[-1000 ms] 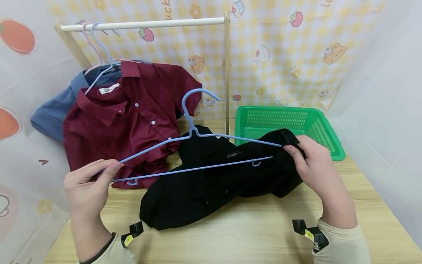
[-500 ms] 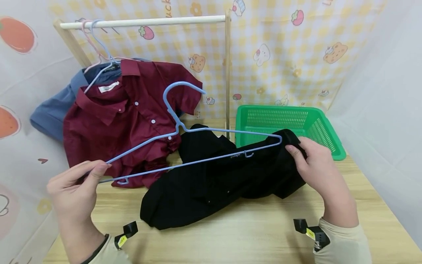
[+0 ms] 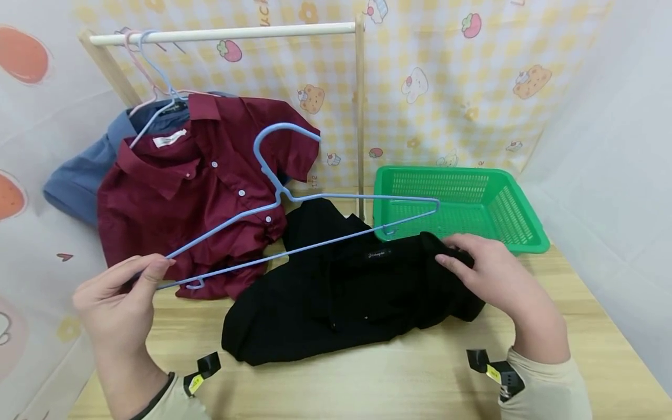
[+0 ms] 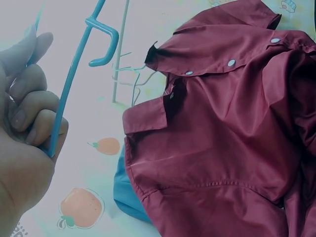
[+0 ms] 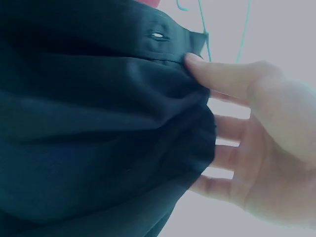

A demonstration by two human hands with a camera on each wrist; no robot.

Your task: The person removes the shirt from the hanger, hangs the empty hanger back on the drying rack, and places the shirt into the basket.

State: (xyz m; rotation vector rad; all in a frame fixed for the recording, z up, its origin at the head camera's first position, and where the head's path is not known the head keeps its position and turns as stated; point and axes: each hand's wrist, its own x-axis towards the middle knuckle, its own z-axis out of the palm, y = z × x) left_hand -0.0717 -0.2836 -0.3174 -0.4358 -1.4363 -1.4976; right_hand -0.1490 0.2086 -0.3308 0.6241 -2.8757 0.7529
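Observation:
My left hand (image 3: 123, 300) grips one end of a light blue hanger (image 3: 282, 192), fingers curled round it in the left wrist view. The hanger is held tilted above the table, its hook up and its far end over a green basket. Below it a black shirt (image 3: 294, 315) lies spread on the table, its collar label showing. At the shirt's right side, my right hand (image 3: 493, 280) pinches the cloth between thumb and fingers. A buttonhole edge of the black shirt (image 5: 98, 123) shows beside the thumb in the right wrist view.
A rack with a white rod (image 3: 226, 34) stands at the back left. From it hang a maroon shirt (image 3: 231, 151) on a blue hanger and a blue garment (image 3: 79, 181) behind. The green basket (image 3: 525, 213) stands at the right.
The hanger has shifted left and upward with my left hand, and its far end has come away from the black shirt. My right hand has lowered the shirt's edge slightly.

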